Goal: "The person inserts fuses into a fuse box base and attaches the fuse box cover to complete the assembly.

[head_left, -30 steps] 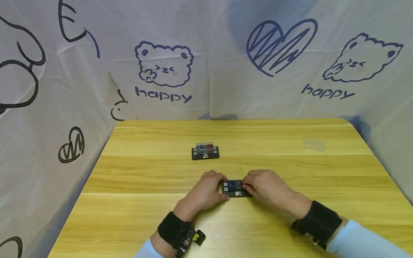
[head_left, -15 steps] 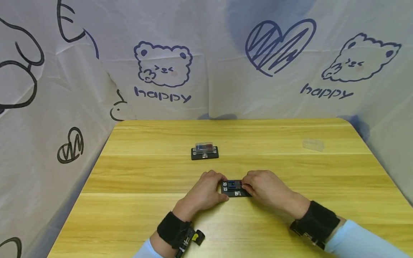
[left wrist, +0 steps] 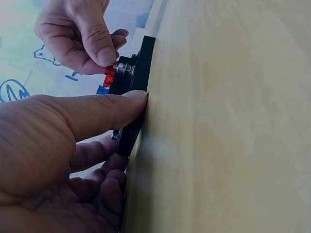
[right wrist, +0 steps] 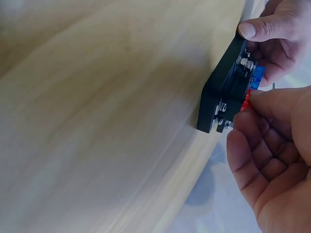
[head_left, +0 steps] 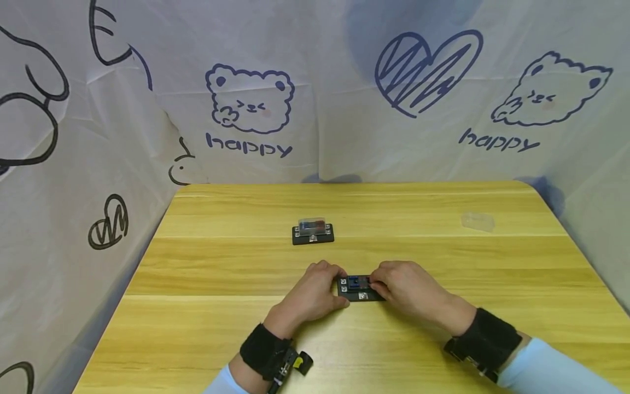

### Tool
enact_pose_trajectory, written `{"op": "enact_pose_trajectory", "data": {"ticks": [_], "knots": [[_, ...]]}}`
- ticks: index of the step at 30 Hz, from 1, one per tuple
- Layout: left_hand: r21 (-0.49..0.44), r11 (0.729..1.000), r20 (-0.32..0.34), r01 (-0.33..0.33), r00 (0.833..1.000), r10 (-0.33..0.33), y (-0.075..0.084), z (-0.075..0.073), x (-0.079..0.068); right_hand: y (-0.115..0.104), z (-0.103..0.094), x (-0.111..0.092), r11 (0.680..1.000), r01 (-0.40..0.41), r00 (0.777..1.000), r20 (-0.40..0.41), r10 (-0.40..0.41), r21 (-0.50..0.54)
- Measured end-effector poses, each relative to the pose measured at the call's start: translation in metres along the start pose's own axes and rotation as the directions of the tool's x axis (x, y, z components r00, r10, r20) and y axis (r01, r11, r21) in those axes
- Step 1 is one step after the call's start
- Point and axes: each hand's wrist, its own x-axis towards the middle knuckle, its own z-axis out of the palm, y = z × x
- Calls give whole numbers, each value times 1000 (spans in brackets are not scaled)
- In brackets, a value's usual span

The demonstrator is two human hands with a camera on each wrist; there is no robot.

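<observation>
A black fuse block (head_left: 353,296) with metal screw terminals lies flat on the wooden table between the hands. My left hand (head_left: 315,290) grips its left end, thumb (left wrist: 129,99) on the near edge and fingers at the far side. At the block's right half, my right hand (head_left: 408,287) pinches a red blade fuse (right wrist: 246,101) between thumb and fingertips. Blue blade fuses (right wrist: 257,76) stand in the left half of the block. How deep the red fuse sits is hidden by the fingers.
Farther back stands a second fuse block (head_left: 322,238) under a clear cover (head_left: 311,225). A loose clear cover (head_left: 478,221) lies at the back right of the table (head_left: 221,262). White cloth (head_left: 315,98) with drawings hangs behind and at both sides.
</observation>
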Motion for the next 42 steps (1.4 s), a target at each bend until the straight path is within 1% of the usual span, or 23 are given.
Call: {"op": "enact_pose_trajectory", "data": {"ticks": [5,14,20,24,28,31,33,36,42], "knots": [[6,1000,-2,-3,1000,3,0,0,0,2,-2,-1,1000,-17,1000,20,17,1],[5,1000,-1,5,1000,-5,1,0,0,5,-5,-4,1000,-16,999,32,16,12],[1,1000,-5,4,1000,-4,1,1,0,12,-9,-9,998,-51,998,25,51,30],[2,1000,-5,4,1000,-4,1,1,-1,21,-12,-12,996,-87,996,7,87,28],[-2,1000,-10,5,1000,-5,1,1,-1,39,-15,-12,990,-138,990,-23,138,26],[-6,1000,-15,4,1000,-4,0,1,-1,59,-19,-12,979,-204,977,-57,205,20],[-8,1000,-16,6,1000,-6,0,1,-1,74,-23,-14,965,-260,962,-77,261,15],[-11,1000,-14,9,1000,-9,0,1,-1,99,-30,-20,946,-324,941,-98,324,11],[-8,1000,-12,13,1000,-13,0,1,-1,143,-43,-36,905,-423,900,-138,413,-51]]}}
